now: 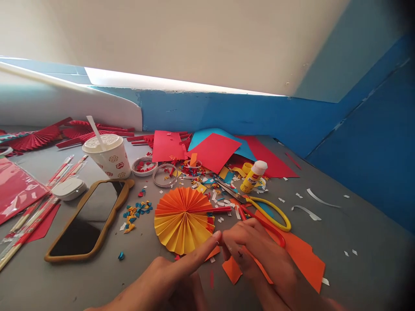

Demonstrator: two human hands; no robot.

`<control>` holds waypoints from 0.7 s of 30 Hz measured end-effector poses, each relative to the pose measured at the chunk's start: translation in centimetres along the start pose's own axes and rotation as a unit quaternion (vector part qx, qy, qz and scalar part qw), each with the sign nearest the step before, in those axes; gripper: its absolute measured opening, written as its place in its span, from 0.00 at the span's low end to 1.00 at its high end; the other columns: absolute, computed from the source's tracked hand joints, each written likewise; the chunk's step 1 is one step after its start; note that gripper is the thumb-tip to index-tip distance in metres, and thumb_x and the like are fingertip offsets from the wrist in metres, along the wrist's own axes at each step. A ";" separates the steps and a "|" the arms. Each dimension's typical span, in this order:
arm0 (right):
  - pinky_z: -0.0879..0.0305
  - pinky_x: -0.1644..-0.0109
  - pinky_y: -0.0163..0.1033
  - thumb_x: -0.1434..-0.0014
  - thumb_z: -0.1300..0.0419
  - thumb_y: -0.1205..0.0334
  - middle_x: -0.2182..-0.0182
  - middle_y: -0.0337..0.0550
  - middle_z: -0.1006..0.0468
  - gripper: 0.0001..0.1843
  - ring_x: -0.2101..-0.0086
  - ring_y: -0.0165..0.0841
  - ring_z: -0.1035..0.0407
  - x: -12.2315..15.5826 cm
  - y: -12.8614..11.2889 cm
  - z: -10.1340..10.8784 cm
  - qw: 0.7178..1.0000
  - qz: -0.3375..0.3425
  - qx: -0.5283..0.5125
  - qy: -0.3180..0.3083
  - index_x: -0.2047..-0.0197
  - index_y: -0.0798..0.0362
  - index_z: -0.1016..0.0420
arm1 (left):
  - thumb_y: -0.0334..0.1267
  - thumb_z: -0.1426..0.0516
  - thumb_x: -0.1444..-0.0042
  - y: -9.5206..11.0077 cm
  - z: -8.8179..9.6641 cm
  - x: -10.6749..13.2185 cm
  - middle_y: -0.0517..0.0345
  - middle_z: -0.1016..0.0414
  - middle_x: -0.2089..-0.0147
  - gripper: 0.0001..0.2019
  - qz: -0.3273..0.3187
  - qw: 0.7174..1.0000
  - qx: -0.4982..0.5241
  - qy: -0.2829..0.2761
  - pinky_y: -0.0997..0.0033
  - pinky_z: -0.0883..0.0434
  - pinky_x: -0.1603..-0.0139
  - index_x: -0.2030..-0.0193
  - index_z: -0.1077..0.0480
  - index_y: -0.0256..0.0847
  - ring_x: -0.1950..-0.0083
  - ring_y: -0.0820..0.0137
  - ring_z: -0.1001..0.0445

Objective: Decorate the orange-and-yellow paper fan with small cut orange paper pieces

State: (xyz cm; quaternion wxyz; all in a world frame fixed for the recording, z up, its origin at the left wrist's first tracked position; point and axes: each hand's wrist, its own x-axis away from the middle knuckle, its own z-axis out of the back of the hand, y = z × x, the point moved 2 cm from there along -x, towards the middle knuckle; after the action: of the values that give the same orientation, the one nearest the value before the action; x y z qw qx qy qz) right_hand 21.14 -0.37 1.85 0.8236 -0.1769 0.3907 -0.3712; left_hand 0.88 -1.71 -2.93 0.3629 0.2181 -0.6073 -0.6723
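Note:
My left hand (168,274) reaches in from the bottom, its index finger stretched towards my right hand and the other fingers curled and partly hidden below. My right hand (259,257) is closed, its bent fingertips meeting the tip of my left index finger. Whatever lies between the fingertips is too small or hidden to make out. Just beyond them lies a round pleated paper fan (183,220), orange above and yellow below, with a red stick across it. Orange paper sheets (308,259) and red-handled scissors (275,235) lie under and behind my right hand.
Yellow-handled scissors (272,214) and a glue stick (254,176) are behind my right hand. Folded paper bits (138,211) lie beside a phone (87,222). A lidded cup (110,157) with a straw stands behind it. Red card (214,151) lies near the blue wall (227,112).

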 end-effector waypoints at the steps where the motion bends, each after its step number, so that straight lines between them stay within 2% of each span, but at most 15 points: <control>1: 0.31 0.64 0.42 0.30 0.58 0.64 0.73 0.40 0.23 0.18 0.73 0.34 0.29 -0.2 -0.2 0.0 1.000 0.014 0.007 0.004 0.60 0.49 0.27 | 0.30 0.35 0.51 -0.1 0.0 -0.1 0.62 0.21 0.64 0.46 0.005 1.000 0.009 -0.002 0.75 0.25 0.62 0.30 0.52 0.59 0.67 0.72 0.24; 4: 0.32 0.66 0.42 0.31 0.57 0.67 0.75 0.40 0.23 0.18 0.75 0.35 0.29 -0.7 -0.7 0.4 0.999 0.038 0.024 0.013 0.59 0.48 0.26 | 0.28 0.37 0.52 -0.1 0.1 -0.5 0.62 0.20 0.64 0.46 0.035 0.998 0.052 -0.032 0.74 0.24 0.62 0.30 0.53 0.58 0.67 0.71 0.22; 8: 0.33 0.62 0.41 0.36 0.52 0.73 0.72 0.40 0.21 0.15 0.72 0.35 0.27 -0.9 -1.1 0.8 0.998 0.020 0.045 -0.026 0.58 0.49 0.27 | 0.23 0.38 0.55 0.1 0.4 -1.3 0.62 0.18 0.65 0.49 0.063 0.992 0.076 -0.073 0.74 0.24 0.63 0.29 0.55 0.56 0.68 0.70 0.20; 13: 0.38 0.58 0.41 0.39 0.49 0.71 0.73 0.37 0.23 0.11 0.71 0.33 0.29 0.2 0.1 -0.3 0.998 0.046 0.050 0.006 0.56 0.53 0.29 | 0.22 0.40 0.54 -0.1 0.6 -1.6 0.59 0.17 0.63 0.49 0.052 0.993 0.073 -0.082 0.73 0.25 0.59 0.29 0.59 0.50 0.65 0.69 0.19; 16: 0.40 0.58 0.41 0.40 0.48 0.71 0.71 0.38 0.23 0.11 0.71 0.32 0.30 0.6 0.7 -0.9 0.998 0.055 0.044 0.002 0.56 0.54 0.29 | 0.21 0.40 0.54 -0.4 0.6 -1.7 0.60 0.17 0.62 0.49 0.046 0.994 0.055 -0.087 0.73 0.24 0.58 0.29 0.58 0.52 0.65 0.70 0.20; 21: 0.39 0.58 0.40 0.41 0.47 0.72 0.73 0.35 0.24 0.09 0.71 0.31 0.29 0.2 0.4 -0.9 0.994 0.051 0.092 -0.012 0.61 0.53 0.27 | 0.21 0.40 0.53 -0.6 0.7 -1.8 0.62 0.17 0.62 0.49 0.033 0.995 0.028 -0.093 0.74 0.24 0.59 0.29 0.58 0.56 0.65 0.70 0.20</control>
State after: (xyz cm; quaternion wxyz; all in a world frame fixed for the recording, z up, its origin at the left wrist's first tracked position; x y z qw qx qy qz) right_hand 20.72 -0.26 0.90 0.8590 -0.0849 0.3533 -0.3607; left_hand 1.40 0.11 -3.65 0.3207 0.1447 -0.6641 -0.6597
